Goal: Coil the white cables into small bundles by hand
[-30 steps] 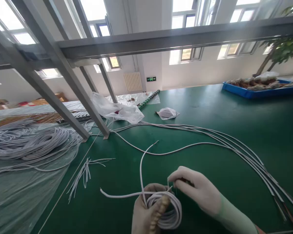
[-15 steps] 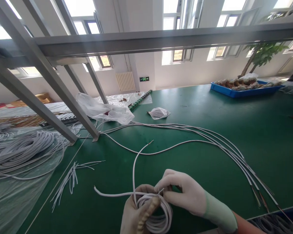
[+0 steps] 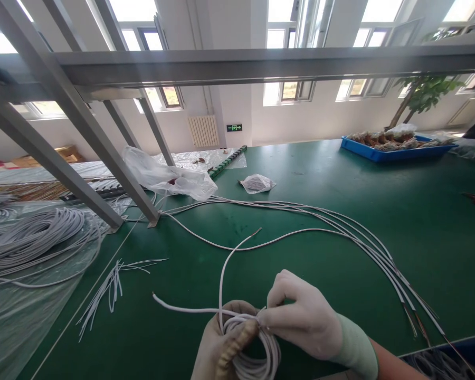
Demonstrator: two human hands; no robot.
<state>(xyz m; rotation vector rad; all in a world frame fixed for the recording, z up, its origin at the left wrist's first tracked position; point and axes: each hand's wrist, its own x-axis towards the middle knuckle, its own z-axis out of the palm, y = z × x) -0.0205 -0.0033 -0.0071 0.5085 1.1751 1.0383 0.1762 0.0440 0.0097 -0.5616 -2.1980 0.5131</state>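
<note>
My left hand, in a soiled white glove, is closed around a small coil of white cable, its thumb pressing across the top. Two loose ends leave the coil, one pointing left and one curving up and away over the table. At the coil's upper right, my gloved right hand pinches a thin white twist tie; most of the tie is hidden by the fingers. A bunch of similar twist ties lies on the green table to the left.
Several long white cables arc across the green table to stripped ends at right. Metal frame posts stand at left beside large cable coils. Farther off are a plastic bag, a small wrapped packet and a blue tray.
My right hand has turned and its fingers have closed in on the twist tie at the coil. The upper cable end has swung slightly right. The left hand keeps its grip.
</note>
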